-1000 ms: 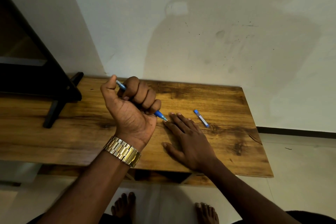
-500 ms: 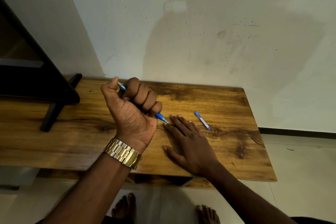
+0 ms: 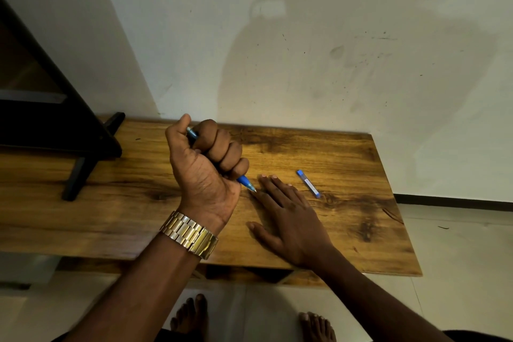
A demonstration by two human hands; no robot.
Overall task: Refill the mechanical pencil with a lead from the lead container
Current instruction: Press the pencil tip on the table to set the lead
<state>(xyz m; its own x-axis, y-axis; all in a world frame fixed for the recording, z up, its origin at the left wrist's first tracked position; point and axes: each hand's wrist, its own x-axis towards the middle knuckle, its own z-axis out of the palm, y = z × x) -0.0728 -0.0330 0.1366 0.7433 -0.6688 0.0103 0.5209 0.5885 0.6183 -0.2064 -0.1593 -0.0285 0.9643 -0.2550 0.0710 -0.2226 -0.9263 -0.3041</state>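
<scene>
My left hand (image 3: 206, 164) is closed in a fist around the blue mechanical pencil (image 3: 246, 181). The thumb sits at the pencil's upper end, and the tip points down right, close to my right index finger. My right hand (image 3: 288, 219) lies flat, palm down, on the wooden table (image 3: 138, 203) with fingers spread and nothing in it. The slim blue lead container (image 3: 308, 183) lies on the table just right of my right fingertips, not touched by either hand.
A black stand with angled legs (image 3: 83, 153) occupies the table's left part. A pale wall (image 3: 305, 50) rises right behind the table. The table's right edge (image 3: 397, 203) drops to a tiled floor. My bare feet (image 3: 191, 316) show below the front edge.
Both hands hold nearly the same pose. The view has shifted slightly. The lead container has not moved.
</scene>
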